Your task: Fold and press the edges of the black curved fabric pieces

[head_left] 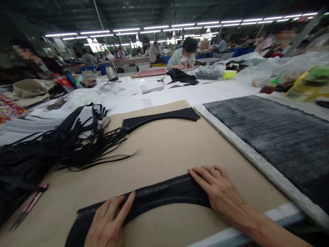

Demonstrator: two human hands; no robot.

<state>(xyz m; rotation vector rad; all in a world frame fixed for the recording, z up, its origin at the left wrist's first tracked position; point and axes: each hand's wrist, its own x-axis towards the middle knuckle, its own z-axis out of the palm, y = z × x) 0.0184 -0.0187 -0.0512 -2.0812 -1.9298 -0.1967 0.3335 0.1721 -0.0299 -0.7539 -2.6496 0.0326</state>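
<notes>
A curved strip of black fabric or leather (pixel 144 195) lies across the near part of a tan cardboard sheet (pixel 159 154). My left hand (pixel 109 219) rests flat on the strip's left part, fingers spread. My right hand (pixel 216 192) lies over the strip's right end, its fingertips at the far edge. Neither hand is closed around it. A second curved black piece (pixel 159 117) lies farther up the sheet, its left end meeting a tangle of thin black cut strips (pixel 77 147). Small snips with a pink handle (pixel 29 206) lie near the left edge, left of my left hand.
A dark grey textured pad with a white border (pixel 269 137) lies to the right of the cardboard. White sheeting, plastic bags, a kettle (pixel 111 72) and a yellow bowl (pixel 229 74) lie beyond. Co-workers (pixel 182 55) sit at long tables across the hall.
</notes>
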